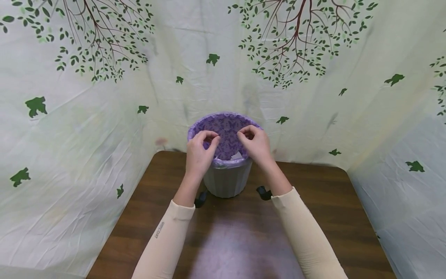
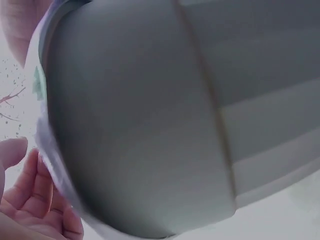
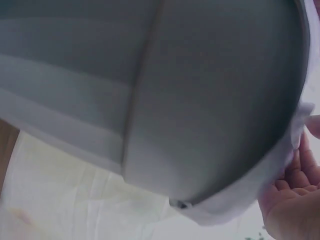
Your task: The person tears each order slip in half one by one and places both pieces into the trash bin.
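Note:
A grey ribbed waste bin (image 1: 228,182), lined with a purple patterned bin bag (image 1: 226,133), stands upright on the table. The bag is folded over the rim. My left hand (image 1: 200,153) hovers over the left side of the opening, thumb and index finger curved towards each other. On the right side my right hand (image 1: 258,145) mirrors it. In the left wrist view a small gap shows between thumb and fingers, beside the folded bag edge (image 2: 50,145). The right wrist view shows the fingertips close to the bag edge (image 3: 295,142); whether they touch it is unclear.
The brown wooden table (image 1: 313,217) extends around the bin. A light curtain (image 1: 174,100) printed with branches and leaves hangs behind and at both sides. A small white piece (image 1: 236,155) shows inside the bin. Dark wrist devices (image 1: 264,193) sit under the sleeves.

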### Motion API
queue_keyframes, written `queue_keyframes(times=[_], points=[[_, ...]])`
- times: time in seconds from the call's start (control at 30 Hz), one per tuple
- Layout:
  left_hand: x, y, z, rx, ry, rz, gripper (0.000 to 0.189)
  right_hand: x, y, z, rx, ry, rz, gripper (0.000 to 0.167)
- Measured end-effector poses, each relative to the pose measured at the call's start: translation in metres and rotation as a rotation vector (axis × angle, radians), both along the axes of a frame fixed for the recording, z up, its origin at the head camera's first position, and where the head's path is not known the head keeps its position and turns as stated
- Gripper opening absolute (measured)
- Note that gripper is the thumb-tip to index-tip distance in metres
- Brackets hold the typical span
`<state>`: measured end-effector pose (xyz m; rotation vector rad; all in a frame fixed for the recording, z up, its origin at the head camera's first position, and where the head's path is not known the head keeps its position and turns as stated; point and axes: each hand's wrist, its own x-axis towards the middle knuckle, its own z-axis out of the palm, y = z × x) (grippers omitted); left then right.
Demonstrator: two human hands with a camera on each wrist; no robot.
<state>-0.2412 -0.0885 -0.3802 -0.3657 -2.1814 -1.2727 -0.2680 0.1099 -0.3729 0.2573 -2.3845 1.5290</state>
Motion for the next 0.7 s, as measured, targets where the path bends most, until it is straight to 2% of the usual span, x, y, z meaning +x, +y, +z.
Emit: queue_keyframes(times=[0.2, 0.37, 0.57, 0.7], points=[[0.008, -0.005, 0.004, -0.049, 0.089, 0.010, 0.017, 0.016, 0.022, 0.002, -0.003, -0.009, -0.023, 0.016], [0.012, -0.016, 0.005, -0.107, 0.153, 0.048, 0.023, 0.028, 0.047, -0.001, 0.064, 0.066, -0.084, 0.016], [0.018, -0.033, 0.001, -0.155, 0.164, 0.120, 0.029, 0.041, 0.079, -0.013, 0.106, 0.146, -0.164, 0.017], [0.022, -0.045, -0.007, -0.179, 0.160, 0.172, 0.032, 0.049, 0.098, -0.023, 0.156, 0.192, -0.236, 0.019]])
